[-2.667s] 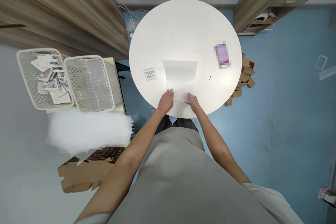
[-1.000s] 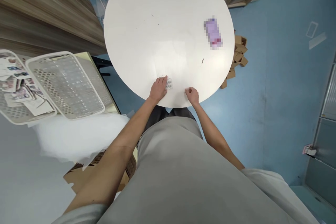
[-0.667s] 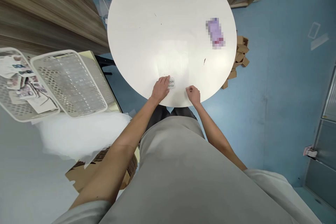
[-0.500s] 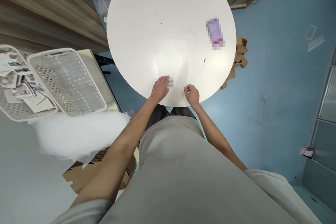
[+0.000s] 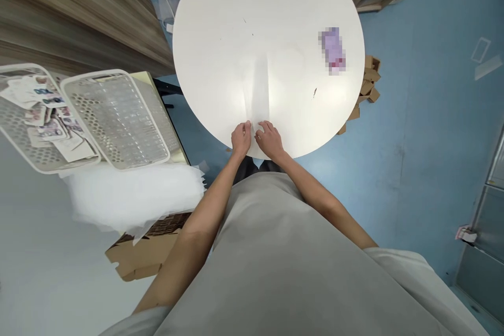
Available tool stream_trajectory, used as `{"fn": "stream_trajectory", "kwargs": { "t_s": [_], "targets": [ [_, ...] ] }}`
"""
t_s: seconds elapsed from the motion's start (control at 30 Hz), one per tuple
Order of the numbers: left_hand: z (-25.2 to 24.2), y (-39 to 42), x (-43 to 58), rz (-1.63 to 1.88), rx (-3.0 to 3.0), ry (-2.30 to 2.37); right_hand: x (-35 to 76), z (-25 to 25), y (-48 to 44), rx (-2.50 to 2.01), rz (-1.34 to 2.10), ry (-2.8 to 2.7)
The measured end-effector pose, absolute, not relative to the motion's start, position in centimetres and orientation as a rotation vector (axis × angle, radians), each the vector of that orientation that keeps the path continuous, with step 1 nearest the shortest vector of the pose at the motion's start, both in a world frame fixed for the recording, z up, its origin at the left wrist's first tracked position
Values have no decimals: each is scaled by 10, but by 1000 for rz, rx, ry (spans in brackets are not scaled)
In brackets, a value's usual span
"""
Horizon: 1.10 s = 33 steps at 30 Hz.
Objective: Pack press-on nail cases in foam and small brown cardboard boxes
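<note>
Near the front edge of the round white table [image 5: 220, 79], my left hand [image 5: 241, 139] is closed in a pinch. A thin clear piece [image 5: 252, 126] shows edge-on at its fingertips; its printed face is not visible. Close beside it on the right is my right hand [image 5: 270, 140], its fingers bent and somewhat apart, the tips pointing towards the clear piece. Whether the right fingertips touch the piece is too small to tell.
A purple, pixelated item [image 5: 333, 50] lies at the table's right. To the left stand a basket of printed cards [image 5: 19, 139] and a basket of clear plastic pieces [image 5: 118, 115], with white sheets [image 5: 134, 194] and flat cardboard [image 5: 145, 257] nearby. Cardboard boxes [image 5: 370, 81] lie on the floor.
My left hand has gone from lying flat on a small clear, grey-patterned pack to pinching at the table edge. My right hand has moved left beside it and loosened its fingers.
</note>
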<state>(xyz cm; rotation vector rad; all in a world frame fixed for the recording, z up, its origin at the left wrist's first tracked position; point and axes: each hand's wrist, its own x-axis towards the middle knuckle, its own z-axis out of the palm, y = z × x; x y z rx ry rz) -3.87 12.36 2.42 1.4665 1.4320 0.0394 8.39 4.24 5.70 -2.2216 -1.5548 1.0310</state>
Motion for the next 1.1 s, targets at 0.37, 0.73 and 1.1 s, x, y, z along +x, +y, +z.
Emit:
{"fn": "stream_trajectory", "kwargs": {
  "t_s": [0.37,0.73,1.1],
  "targets": [
    [15,127,-32,4,1411,1630,103,42,44,-2252,1096,-1366],
    [3,140,-27,-50,1383,1667,120,12,64,-2364,1226,-557],
    [15,142,-37,136,1222,1753,130,29,60,-1877,1468,-217]
  ]
}}
